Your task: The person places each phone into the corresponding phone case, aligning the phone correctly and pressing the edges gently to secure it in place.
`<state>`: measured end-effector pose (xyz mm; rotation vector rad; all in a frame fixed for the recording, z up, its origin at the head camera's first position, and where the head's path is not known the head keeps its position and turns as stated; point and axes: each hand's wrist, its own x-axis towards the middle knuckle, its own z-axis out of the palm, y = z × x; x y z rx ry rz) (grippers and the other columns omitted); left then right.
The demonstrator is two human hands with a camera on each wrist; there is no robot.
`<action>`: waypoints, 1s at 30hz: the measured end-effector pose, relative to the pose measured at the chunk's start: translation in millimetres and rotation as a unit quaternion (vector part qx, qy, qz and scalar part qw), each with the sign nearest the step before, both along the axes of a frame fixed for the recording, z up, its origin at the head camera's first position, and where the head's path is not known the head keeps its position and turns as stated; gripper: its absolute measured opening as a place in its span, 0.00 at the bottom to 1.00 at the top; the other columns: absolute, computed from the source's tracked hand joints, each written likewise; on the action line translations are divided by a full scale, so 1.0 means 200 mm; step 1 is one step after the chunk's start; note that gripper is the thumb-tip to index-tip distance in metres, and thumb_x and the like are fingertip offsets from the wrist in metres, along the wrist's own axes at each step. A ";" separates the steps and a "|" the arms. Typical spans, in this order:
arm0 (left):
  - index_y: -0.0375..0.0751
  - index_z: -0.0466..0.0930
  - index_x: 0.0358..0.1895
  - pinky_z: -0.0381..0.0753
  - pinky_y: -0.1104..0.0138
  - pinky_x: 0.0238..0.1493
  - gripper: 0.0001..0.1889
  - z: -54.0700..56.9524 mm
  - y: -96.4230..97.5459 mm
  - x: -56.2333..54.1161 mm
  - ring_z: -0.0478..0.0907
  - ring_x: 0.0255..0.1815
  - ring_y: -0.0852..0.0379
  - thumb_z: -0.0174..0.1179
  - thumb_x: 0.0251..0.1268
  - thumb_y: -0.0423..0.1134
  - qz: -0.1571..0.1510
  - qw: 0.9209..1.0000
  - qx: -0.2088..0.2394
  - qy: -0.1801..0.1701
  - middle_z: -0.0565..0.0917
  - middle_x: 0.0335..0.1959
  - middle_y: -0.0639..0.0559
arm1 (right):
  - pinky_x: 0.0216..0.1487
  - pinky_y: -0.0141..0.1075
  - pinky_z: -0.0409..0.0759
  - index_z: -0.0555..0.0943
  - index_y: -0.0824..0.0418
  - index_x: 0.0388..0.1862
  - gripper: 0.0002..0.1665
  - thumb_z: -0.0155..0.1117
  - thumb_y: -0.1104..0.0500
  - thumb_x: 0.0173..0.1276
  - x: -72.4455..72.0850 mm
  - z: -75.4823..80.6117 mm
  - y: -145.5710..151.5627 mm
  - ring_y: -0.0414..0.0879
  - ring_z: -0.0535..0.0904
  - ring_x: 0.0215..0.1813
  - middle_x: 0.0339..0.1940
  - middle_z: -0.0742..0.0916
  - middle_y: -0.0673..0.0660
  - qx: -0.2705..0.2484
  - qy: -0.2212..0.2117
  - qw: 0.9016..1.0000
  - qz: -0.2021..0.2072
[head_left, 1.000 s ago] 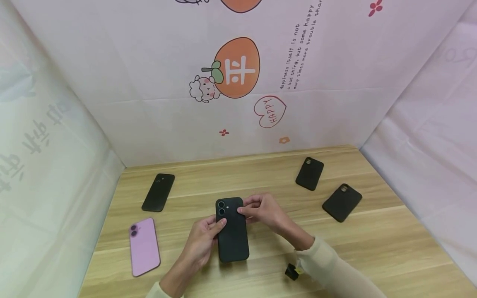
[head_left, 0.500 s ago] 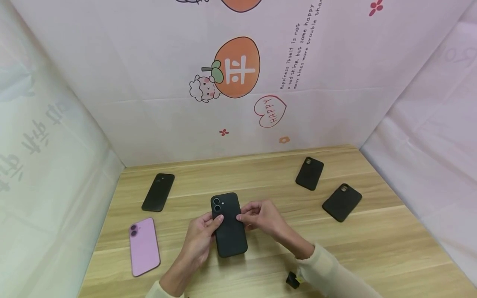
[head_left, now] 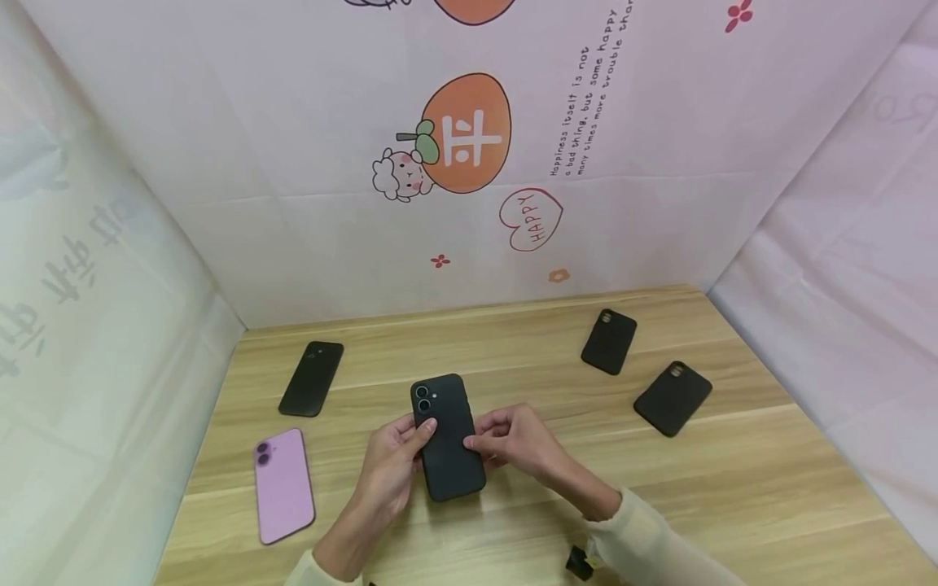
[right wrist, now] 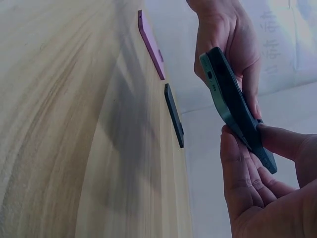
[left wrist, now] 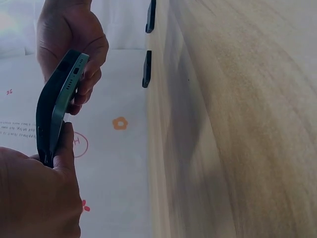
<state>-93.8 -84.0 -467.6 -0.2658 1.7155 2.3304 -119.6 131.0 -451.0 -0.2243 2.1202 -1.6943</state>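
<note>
A phone [left wrist: 63, 96] with a pale green edge is in a black phone case [head_left: 449, 456], held above the table with its camera lenses up and to the left. At the port end, both wrist views show the green edge standing out of the case [right wrist: 232, 91]. My left hand [head_left: 388, 460] grips the left side, its thumb on the case back and its fingers beneath. On the right side, my right hand [head_left: 519, 442] pinches the edge between its thumb on top and fingers underneath. Those underside fingers are partly hidden in the head view.
On the wooden table [head_left: 542, 521], a pink phone [head_left: 284, 487] and a black phone [head_left: 311, 378] lie at left. Two black phone cases [head_left: 610, 342] [head_left: 672, 399] lie at right. A small black object [head_left: 579, 563] shows by the right sleeve. Printed cloth walls [head_left: 330, 244] surround the table.
The phone and case have moved slightly left and away, and tilted a little leftward. My right hand has slid down their right edge, toward the lower end.
</note>
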 end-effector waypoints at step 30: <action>0.18 0.69 0.68 0.90 0.63 0.51 0.25 0.01 -0.05 -0.01 0.90 0.50 0.50 0.64 0.75 0.29 -0.093 0.995 0.019 -0.017 0.88 0.55 0.32 | 0.34 0.48 0.91 0.86 0.67 0.35 0.05 0.73 0.66 0.71 -0.04 0.06 0.10 0.44 0.86 0.28 0.28 0.89 0.54 0.059 0.068 0.987 0.135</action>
